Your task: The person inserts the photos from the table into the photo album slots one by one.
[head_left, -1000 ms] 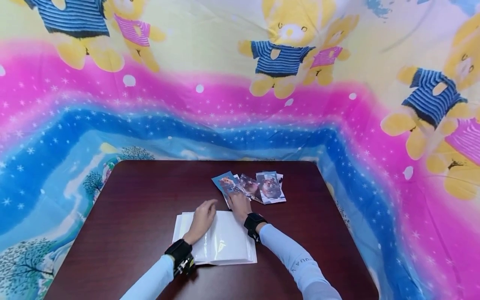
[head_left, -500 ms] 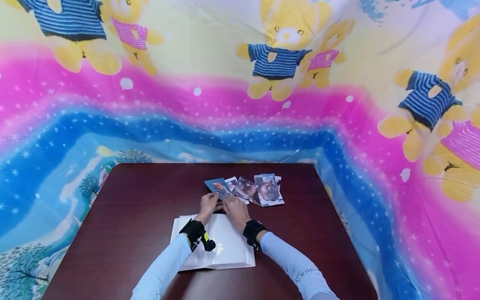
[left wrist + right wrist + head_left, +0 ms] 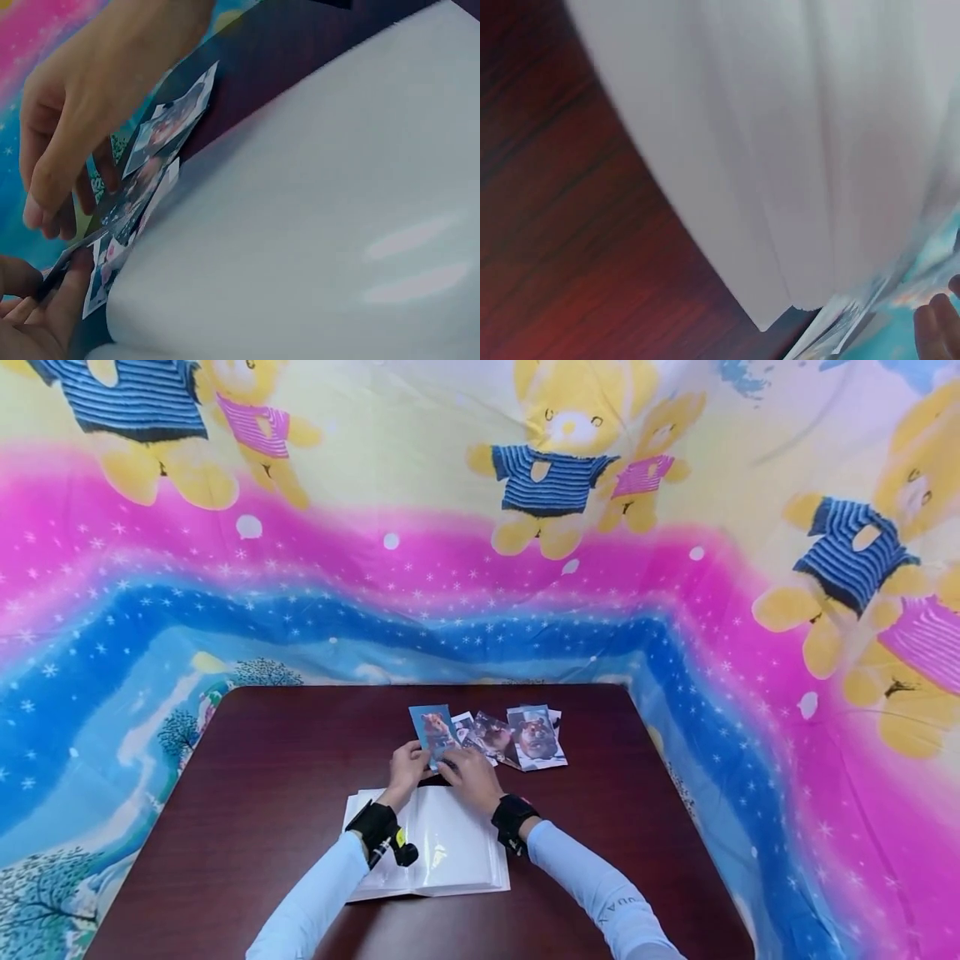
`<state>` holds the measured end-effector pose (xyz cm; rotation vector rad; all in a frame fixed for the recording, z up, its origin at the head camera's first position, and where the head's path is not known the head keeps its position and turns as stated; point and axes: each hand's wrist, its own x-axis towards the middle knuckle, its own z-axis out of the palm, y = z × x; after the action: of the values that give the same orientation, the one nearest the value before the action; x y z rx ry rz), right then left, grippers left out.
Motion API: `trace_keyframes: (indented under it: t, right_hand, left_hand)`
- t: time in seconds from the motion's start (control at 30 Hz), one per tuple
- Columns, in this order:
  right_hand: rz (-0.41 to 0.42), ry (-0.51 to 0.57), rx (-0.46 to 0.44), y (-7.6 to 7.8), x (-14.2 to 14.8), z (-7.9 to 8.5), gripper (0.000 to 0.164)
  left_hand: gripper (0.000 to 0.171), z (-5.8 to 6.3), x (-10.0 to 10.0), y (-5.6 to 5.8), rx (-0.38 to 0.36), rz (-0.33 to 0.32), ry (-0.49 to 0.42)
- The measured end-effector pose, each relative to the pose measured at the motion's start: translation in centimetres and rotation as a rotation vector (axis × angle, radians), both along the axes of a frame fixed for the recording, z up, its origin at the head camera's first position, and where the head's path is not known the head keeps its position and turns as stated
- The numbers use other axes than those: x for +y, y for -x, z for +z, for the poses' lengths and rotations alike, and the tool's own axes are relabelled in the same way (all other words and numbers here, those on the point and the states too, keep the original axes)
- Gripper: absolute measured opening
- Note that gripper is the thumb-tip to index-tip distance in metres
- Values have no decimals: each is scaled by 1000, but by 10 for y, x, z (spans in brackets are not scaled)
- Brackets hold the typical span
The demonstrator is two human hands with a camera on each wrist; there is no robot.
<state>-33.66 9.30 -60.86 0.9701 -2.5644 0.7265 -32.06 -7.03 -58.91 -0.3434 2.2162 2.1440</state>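
My left hand (image 3: 407, 768) pinches the lower edge of a blue-backed photo of an orange-furred animal (image 3: 432, 724), held tilted up just beyond the album. In the left wrist view, the thumb and fingers (image 3: 66, 304) of that hand grip the photo's edge. Beside it, my right hand (image 3: 474, 777) hovers with loosely bent fingers; the left wrist view shows nothing clasped in it. Below both hands lies an open photo album (image 3: 459, 852) with white pages and glossy clear sleeves. Only a few right fingertips (image 3: 934, 326) show in the right wrist view.
Several other animal photos lie overlapping behind the hands, including a dark one (image 3: 493, 737) and one at the right (image 3: 537, 739). The dark wooden table (image 3: 270, 777) ends at a cartoon-bear cloth (image 3: 420, 568).
My left hand came off the album page to the blue photo and took hold of it. The photo has turned more upright and left. My right hand has loosened from it.
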Motion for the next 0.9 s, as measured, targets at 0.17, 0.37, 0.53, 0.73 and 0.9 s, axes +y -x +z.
trace_keyframes:
  t: [0.17, 0.37, 0.53, 0.73, 0.9]
  right_hand:
    - [-2, 221, -287, 3, 9, 6, 32]
    - [19, 505, -684, 3, 16, 12, 48]
    - [13, 578, -833, 0, 17, 17, 46]
    - [20, 646, -974, -2, 15, 21, 31]
    - [60, 667, -1038, -1, 19, 23, 21]
  left_hand:
    - [41, 0, -16, -23, 25, -33, 79]
    - [41, 1, -33, -55, 49, -88, 122]
    - [39, 6, -40, -74, 64, -116, 119]
    - [36, 9, -45, -82, 88, -127, 150]
    - [36, 5, -47, -84, 92, -144, 144]
